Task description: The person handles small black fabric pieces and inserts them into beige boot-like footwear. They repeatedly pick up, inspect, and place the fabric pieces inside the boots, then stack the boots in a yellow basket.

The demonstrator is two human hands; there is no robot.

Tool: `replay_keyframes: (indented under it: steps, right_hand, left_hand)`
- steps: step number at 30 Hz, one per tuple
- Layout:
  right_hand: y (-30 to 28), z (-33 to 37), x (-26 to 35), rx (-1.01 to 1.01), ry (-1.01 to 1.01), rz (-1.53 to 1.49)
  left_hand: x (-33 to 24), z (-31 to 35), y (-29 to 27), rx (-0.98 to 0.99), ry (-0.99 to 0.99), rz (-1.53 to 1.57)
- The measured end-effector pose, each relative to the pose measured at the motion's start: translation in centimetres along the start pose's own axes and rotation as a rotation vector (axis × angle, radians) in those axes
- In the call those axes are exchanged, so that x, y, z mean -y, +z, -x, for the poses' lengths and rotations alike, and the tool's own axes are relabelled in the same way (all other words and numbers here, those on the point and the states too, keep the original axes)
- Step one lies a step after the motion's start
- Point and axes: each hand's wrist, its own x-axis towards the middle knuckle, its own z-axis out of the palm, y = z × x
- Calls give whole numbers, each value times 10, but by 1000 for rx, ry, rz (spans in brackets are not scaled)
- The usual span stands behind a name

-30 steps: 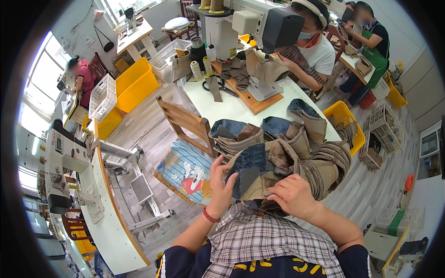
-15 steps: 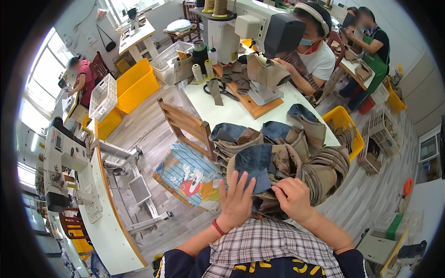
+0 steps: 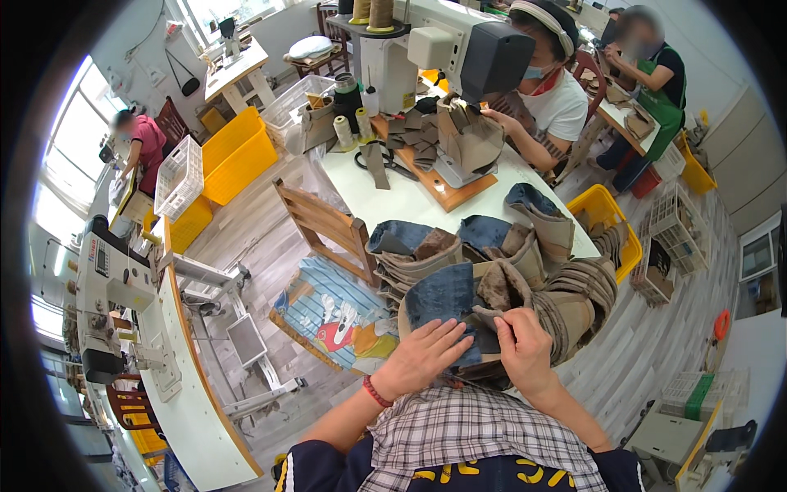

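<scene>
In front of me lies a beige boot upper with a blue plush lining (image 3: 440, 293), opened out on a pile of similar pieces. My left hand (image 3: 422, 354) rests flat on the lower part of the lining, fingers stretched toward the right. Fingertips and thumb pinched together, my right hand (image 3: 526, 348) grips the upper's right edge. A brown plush part (image 3: 502, 283) folds up just beyond it. To the right leans a stack of beige uppers with brown lining (image 3: 584, 299). More blue-lined uppers (image 3: 402, 236) sit beyond at the table's near edge.
A white worktable (image 3: 348, 176) carries a sewing machine (image 3: 492, 61), thread cones (image 3: 344, 131), scissors (image 3: 393, 164) and scraps. A co-worker (image 3: 557, 102) handles a piece at the machine. A wooden chair (image 3: 328, 230) stands left of the pile, a yellow basket (image 3: 602, 205) right of it.
My left hand has turned, its fingers swinging from pointing forward to pointing right across the blue lining. My right hand has shifted slightly, still pinching the edge.
</scene>
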Motion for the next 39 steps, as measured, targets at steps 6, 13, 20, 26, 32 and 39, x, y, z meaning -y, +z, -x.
replay_keyframes:
  steps: [6, 13, 20, 26, 32, 39]
  right_hand:
    - [2, 5, -4, 242, -389, 46]
    - [-16, 0, 1, 627, -594, 126]
    - [-6, -81, -19, 598, -674, 380]
    - [28, -113, -41, 791, -848, 634]
    - [35, -126, -50, 884, -866, 589]
    - [30, -124, -56, 967, -794, 645]
  left_hand:
    - [-5, -10, -15, 178, -75, -66]
    - [-4, -13, -22, 163, 55, -136]
    - [1, -12, -16, 267, 39, 25]
    - [8, -25, -20, 249, -13, 106]
    - [19, -36, -16, 392, -13, 140]
    - [21, -40, -16, 430, -19, 163]
